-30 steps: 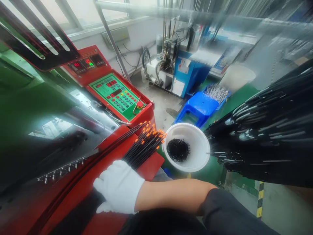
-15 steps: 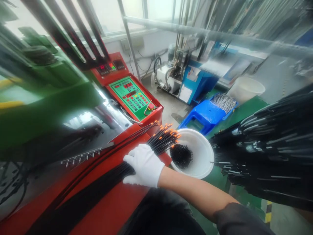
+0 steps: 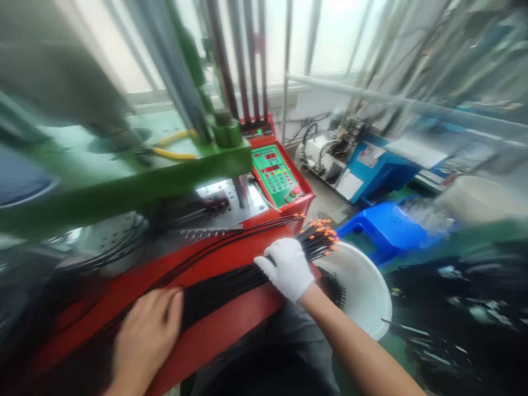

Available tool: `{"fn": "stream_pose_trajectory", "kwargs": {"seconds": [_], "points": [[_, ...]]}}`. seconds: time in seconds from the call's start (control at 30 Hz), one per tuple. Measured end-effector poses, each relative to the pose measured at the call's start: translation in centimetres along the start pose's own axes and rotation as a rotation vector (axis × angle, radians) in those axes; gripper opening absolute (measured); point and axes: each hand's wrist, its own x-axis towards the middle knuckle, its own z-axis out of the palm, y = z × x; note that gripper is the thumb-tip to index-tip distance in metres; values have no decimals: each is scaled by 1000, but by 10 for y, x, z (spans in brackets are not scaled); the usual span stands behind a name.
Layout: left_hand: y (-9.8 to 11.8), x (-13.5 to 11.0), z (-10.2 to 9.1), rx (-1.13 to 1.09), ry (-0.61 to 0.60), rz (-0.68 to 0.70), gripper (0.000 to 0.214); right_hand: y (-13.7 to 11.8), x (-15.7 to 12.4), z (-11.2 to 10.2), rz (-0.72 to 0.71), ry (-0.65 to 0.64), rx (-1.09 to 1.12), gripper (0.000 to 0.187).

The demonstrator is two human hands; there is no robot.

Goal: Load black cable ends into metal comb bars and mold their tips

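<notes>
A long bundle of thin black rods (image 3: 231,281) with orange tips (image 3: 319,235) lies across the red machine ledge (image 3: 231,319). My right hand (image 3: 287,268), in a white glove, rests on the bundle near its orange-tipped end, fingers curled over the rods. My bare left hand (image 3: 146,335) presses down on the bundle's other end at lower left, fingers together and bent over it. The view is blurred by motion.
A green press (image 3: 124,187) stands over a metal bed behind the ledge. A red and green control panel (image 3: 277,175) is at the back. A white bucket (image 3: 367,297) holding black pieces sits right of the ledge, a blue stool (image 3: 383,231) beyond it, black rods (image 3: 462,308) piled far right.
The view swung left and up. My gloved right hand slid along the bundle toward the orange tips. My bare left hand came into view on the bundle's other end.
</notes>
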Motion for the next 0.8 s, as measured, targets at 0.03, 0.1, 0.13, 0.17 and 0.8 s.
{"fn": "stream_pose_trajectory", "kwargs": {"seconds": [0.03,0.1,0.13,0.17,0.8], "points": [[7,-1,6,-22,-13,34,29,1,-1,1,2,0,-1,39],[18,2,11,-104,-89,91,30,4,-4,5,-8,-3,-14,36],[19,4,10,-151,-122,111,31,6,-4,7,-20,-5,-25,35],[17,5,7,-183,-139,96,31,8,-5,9,-36,-9,-36,35],[-95,-53,-75,-416,-354,-320,34,17,-11,23,-176,33,-257,41]]}}
